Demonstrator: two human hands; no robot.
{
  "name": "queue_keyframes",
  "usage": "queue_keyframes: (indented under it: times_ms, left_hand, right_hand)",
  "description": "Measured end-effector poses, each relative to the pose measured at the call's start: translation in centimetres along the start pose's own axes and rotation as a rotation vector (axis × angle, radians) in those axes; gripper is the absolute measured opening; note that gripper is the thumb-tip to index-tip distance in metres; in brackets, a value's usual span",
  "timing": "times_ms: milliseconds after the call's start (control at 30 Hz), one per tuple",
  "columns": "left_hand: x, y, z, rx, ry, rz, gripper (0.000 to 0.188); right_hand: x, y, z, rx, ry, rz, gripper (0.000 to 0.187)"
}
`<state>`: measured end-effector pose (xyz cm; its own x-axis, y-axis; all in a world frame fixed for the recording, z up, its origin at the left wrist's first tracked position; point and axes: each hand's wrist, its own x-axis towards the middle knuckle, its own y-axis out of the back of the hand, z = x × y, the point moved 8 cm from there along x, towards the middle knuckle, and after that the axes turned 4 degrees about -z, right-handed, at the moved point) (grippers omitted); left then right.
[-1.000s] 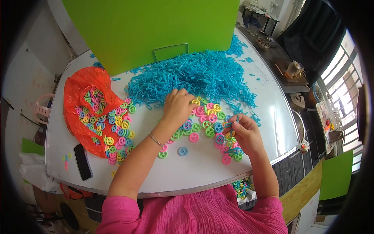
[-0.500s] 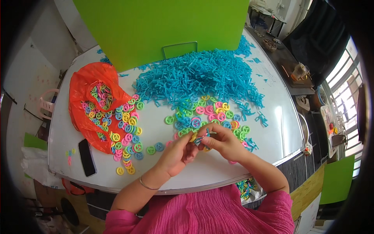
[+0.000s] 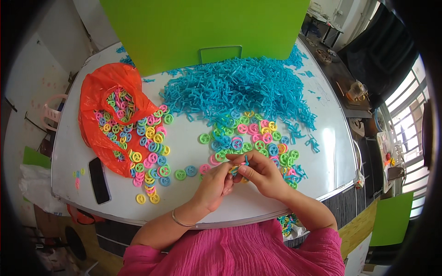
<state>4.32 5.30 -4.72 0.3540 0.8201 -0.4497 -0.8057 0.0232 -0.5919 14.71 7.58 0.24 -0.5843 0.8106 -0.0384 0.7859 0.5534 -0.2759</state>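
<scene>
A yellow wheel [image 3: 233,169] is pinched by the left hand [image 3: 212,186], a blue clip [image 3: 246,159] by the right hand [image 3: 264,177], seemingly for steadiness.

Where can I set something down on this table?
The white table is bare between the stray blue pieces and its right edge, and between the spilled wheels by the red bag and the middle wheels. Crowded: the blue pile behind and the middle wheels.

Small yellow and blue plastic pieces [image 3: 234,170], partly hidden, sit pinched between the hands [image 3: 212,186] [image 3: 267,178].
</scene>
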Motion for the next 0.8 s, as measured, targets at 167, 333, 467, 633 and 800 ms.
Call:
queue_keyframes:
  times_ms: [167,333,467,633,800]
  left_hand:
    - [-0.3,-0.2,0.4,0.046,-0.053,0.057,0.029]
    - [-0.7,-0.3,1.4,0.233,-0.261,0.134,0.035]
    - [-1.1,-0.4,0.3,0.249,-0.280,0.178,0.035]
    - [-1.5,-1.8,1.1,0.141,-0.265,0.126,0.034]
    - [-0.7,-0.7,1.0,0.249,-0.237,0.114,0.034]
  right_hand:
    - [-0.5,0.6,0.6,-0.391,0.129,0.075,0.014]
    - [-0.9,0.6,1.0,-0.498,0.073,0.120,0.011]
    - [-0.7,1.3,1.6,-0.245,0.037,0.153,0.011]
    - [-0.6,1.7,1.3,-0.047,0.057,0.114,0.013]
    - [-0.6,1.4,0.3,-0.039,0.118,0.157,0.014]
